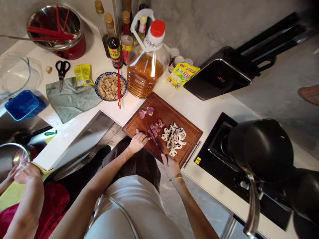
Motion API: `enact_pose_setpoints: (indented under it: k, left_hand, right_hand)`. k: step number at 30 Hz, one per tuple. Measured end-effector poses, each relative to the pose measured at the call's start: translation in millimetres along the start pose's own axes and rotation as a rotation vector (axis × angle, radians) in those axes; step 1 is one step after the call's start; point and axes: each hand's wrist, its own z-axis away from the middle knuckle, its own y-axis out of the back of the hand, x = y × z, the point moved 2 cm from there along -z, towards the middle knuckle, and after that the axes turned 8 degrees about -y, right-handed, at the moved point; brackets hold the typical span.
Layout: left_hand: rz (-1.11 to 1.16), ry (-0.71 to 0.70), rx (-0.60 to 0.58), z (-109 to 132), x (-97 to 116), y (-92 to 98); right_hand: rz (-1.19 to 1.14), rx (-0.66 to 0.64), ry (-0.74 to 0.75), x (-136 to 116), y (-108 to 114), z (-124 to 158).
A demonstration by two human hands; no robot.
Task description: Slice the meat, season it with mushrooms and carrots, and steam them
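My right hand [171, 166] grips a kitchen knife [156, 138], its dark, thin blade pointing away from me over the brown wooden cutting board [190, 132]. Fingers curled, my left hand [138, 142] holds down raw meat at the board's near left edge, left of the blade. Beside the knife lies a heap of chopped reddish meat [157, 126]. Further up the board are two larger meat pieces [146, 112]. Sliced mushrooms [174, 138] are piled right of the blade. The meat under my left fingers is mostly hidden.
Beyond the board stand a big oil jug [144, 73] and a bowl of cooked meat [109, 87] with red chopsticks across it. A knife block [216, 78] and a wok [264, 149] on the stove are rightward. A co-worker's hands [27, 172] are at the sink, left.
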Motion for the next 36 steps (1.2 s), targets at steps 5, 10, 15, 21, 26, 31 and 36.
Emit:
enact_pose_setpoints:
  k: [5, 10, 15, 21, 26, 31, 36]
  left_hand:
    - [0.020, -0.036, 0.033, 5, 1, 5.7]
    - [0.044, -0.054, 0.013, 6, 1, 3.7]
    - [0.090, -0.070, -0.018, 3, 2, -0.1]
    - [0.129, -0.078, -0.024, 4, 3, 4.4]
    - [0.091, -0.078, 0.032, 3, 0, 8.3]
    - [0.104, -0.025, 0.035, 1, -3, 11.7]
    - [0.165, -0.001, 0.044, 1, -2, 15.6]
  right_hand:
    - [-0.031, 0.008, 0.052, -3, -1, 1]
    - [0.028, -0.110, -0.013, -7, -11, 3]
    - [0.015, -0.108, -0.013, -22, -15, -6]
    - [-0.028, -0.111, -0.077, -41, -13, -27]
    - [-0.108, -0.100, -0.024, -36, -5, -34]
    - [-0.154, -0.064, -0.054, -21, 3, -31]
    - [-0.188, -0.029, -0.017, -27, 5, -20]
